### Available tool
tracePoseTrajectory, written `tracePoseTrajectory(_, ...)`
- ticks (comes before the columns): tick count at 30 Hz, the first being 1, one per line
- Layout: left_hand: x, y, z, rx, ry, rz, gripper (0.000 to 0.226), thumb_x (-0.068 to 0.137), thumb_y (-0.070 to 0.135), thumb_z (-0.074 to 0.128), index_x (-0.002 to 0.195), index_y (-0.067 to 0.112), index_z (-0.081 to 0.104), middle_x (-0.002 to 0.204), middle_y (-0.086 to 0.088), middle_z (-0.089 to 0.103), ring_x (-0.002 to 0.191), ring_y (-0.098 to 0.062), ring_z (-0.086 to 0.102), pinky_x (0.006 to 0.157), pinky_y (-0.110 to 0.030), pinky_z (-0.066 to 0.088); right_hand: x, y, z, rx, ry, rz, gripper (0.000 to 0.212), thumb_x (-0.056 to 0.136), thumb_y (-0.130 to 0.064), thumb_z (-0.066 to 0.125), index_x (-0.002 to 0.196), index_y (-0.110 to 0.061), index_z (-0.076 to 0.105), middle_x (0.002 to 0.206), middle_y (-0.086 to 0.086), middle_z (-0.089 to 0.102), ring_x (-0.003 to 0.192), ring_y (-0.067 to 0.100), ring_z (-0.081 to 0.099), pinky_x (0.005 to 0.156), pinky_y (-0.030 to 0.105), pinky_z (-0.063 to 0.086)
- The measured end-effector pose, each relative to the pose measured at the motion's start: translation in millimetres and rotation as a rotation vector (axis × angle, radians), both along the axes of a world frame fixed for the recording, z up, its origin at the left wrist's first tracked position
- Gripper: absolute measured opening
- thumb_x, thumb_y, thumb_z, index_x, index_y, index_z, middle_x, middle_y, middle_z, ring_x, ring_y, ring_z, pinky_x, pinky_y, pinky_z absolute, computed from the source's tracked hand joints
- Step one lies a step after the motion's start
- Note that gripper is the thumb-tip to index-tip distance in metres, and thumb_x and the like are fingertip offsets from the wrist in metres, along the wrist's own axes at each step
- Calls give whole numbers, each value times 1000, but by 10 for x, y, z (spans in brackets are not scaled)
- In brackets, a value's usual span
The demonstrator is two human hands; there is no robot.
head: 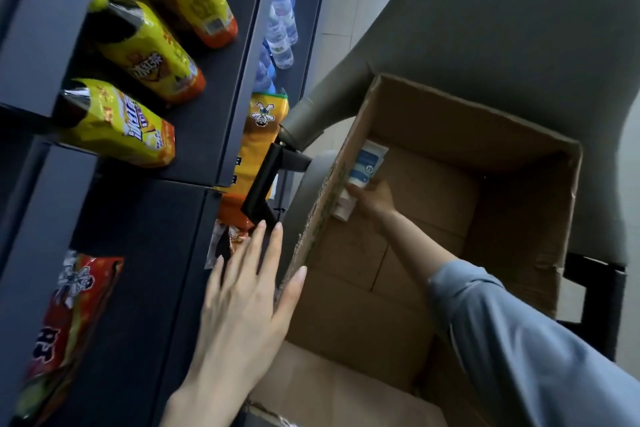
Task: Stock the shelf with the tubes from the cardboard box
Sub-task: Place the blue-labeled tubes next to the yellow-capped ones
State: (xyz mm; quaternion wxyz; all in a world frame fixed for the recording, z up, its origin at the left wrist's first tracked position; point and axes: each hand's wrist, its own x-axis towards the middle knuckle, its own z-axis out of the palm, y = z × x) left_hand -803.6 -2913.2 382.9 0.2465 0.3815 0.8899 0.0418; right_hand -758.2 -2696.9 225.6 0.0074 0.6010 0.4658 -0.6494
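Few tubes (pixel 367 163) lie at the cardboard box's (pixel 433 121) left wall: probably light, squashy, best pinched mid-body; right hand (pixel 375 199) touches one, grip unclear; left hand (pixel 242 298) spread flat

light: dim, cool, diffuse; brightest on pale tiled floor (pixel 341 3) | shadow: brown cardboard box (pixel 519 218) dark inside right wall; dark grey metal shelf (pixel 145 236) near black | glare: faint sheen on yellow plastic-wrapped bottles (pixel 138 45) | blur: soft overall; white-and-blue plastic tube (pixel 367 163) label unreadable | distortion: wide-angle, shelf edges bowed at frame edges
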Motion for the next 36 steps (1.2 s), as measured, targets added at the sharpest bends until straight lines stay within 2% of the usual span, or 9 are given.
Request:
tracePoseTrajectory(6,-58,182,-15,89,-13,40,63,85,68,-2,141,42,-16,156,18,-4,138,4,-4,113,-24,-2,57,60,33,-166,51,-55,41,89,-14,63,124,5,53,125,22,59,113,33,60,97,44,49)
tracePoseTrajectory(11,-18,327,4,192,-76,84,58,95,61,17,146,38,1,157,14,10,140,2,7,113,-27,7,401,30,211,-505,223,-216,38,90,-16,62,123,1,52,111,19,65,95,27,66,71,32,59)
tracePoseTrajectory(13,10,386,21,242,-105,85,61,93,55,23,149,33,13,155,16,14,137,4,11,112,-25,11,554,-2,293,-583,282,-280,36,89,-15,62,121,-1,52,104,17,68,90,24,67,70,30,60)
tracePoseTrajectory(16,60,486,39,328,-238,130,56,94,48,31,147,30,27,144,24,25,130,11,18,106,-8,12,735,-95,493,-485,265,-222,43,85,-15,67,122,1,52,107,18,68,89,23,70,70,29,60)
tracePoseTrajectory(18,96,545,39,371,-337,190,52,94,46,35,143,28,37,140,21,38,128,9,29,99,-2,19,857,-198,719,-350,279,-121,48,81,-18,70,122,-1,52,102,11,71,86,19,72,66,24,57)
tracePoseTrajectory(21,150,605,38,415,-497,317,53,89,50,43,138,29,46,133,18,51,123,4,45,96,-8,34,1015,-407,1088,-196,404,40,51,74,-26,76,117,-8,55,100,2,74,90,15,71,67,19,54)
tracePoseTrajectory(24,217,627,16,515,-712,424,37,87,48,55,118,29,62,112,16,68,106,0,62,86,-19,51,1079,-639,1332,-81,533,110,43,76,-17,76,113,-8,56,108,8,71,101,22,68,81,26,54)
tracePoseTrajectory(29,313,588,18,653,-880,577,37,74,50,68,108,36,65,103,9,72,97,-10,68,74,-20,54,1012,-814,1454,31,585,123,35,79,-6,73,109,-10,56,108,3,70,101,18,67,83,23,51)
tracePoseTrajectory(36,204,504,54,744,-895,703,26,73,34,76,98,27,72,97,2,74,89,-13,71,70,-20,54,870,-862,1450,43,595,174,37,78,-13,74,111,-11,58,110,1,69,102,17,66,87,24,52)
